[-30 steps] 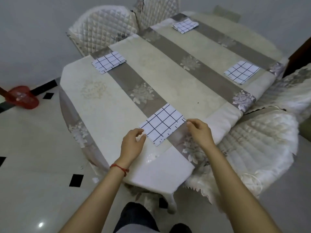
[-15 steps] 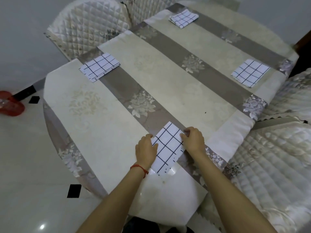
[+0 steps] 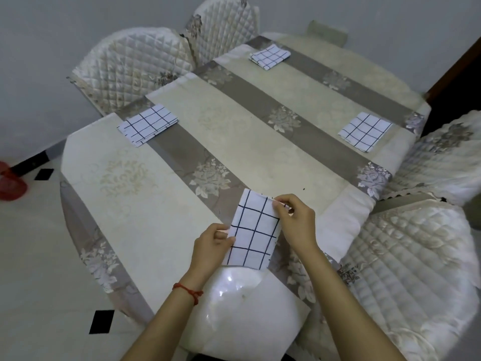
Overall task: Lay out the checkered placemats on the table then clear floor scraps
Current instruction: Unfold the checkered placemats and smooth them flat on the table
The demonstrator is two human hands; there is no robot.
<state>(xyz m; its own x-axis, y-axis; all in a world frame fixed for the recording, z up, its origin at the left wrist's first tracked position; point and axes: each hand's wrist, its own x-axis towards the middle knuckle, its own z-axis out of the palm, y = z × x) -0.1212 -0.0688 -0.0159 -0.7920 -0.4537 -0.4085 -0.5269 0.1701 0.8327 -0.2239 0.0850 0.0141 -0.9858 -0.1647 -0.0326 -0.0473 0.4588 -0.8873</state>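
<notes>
head view: only view, looks down over surface and both forearms
surface (image 3: pixel 145 209): long, covered by cream cloth with two grey-brown floral bands running its length; glossy clear cover reflects light at near end
near placemat (image 3: pixel 253 231): white with dark grid, folded narrow, lies on near part of the surface partly over a grey band, long side pointing away from the person, far right corner lifted
left hand (image 3: pixel 212 246): fingers curled, pinching the near placemat's left edge about mid-length; red string bracelet (image 3: pixel 188 291) on wrist
right hand (image 3: pixel 295 221): thumb and fingertips pinching the near placemat's far right corner, rest of fingers curled
left placemat (image 3: pixel 147 125): folded, flat at left edge of the surface on a grey band, in front of a quilted chair
far placemat (image 3: pixel 270 56): folded, flat at far end, well apart from the hands
right placemat (image 3: pixel 365 131): folded, flat near right edge, beside the other grey band
quilted chairs: two at far left (image 3: pixel 130 66) (image 3: pixel 223 24), two at right (image 3: pixel 416 261) (image 3: pixel 450 157), all in cream quilted covers, pushed against the surface
floor (image 3: pixel 33 256): pale tiles with small black square insets
red object (image 3: pixel 10 182): on floor at left frame edge, partly cut off, kind cannot tell
floor scraps: none that I can make out
small dark speck (image 3: pixel 304 189): on cloth just beyond the right hand
</notes>
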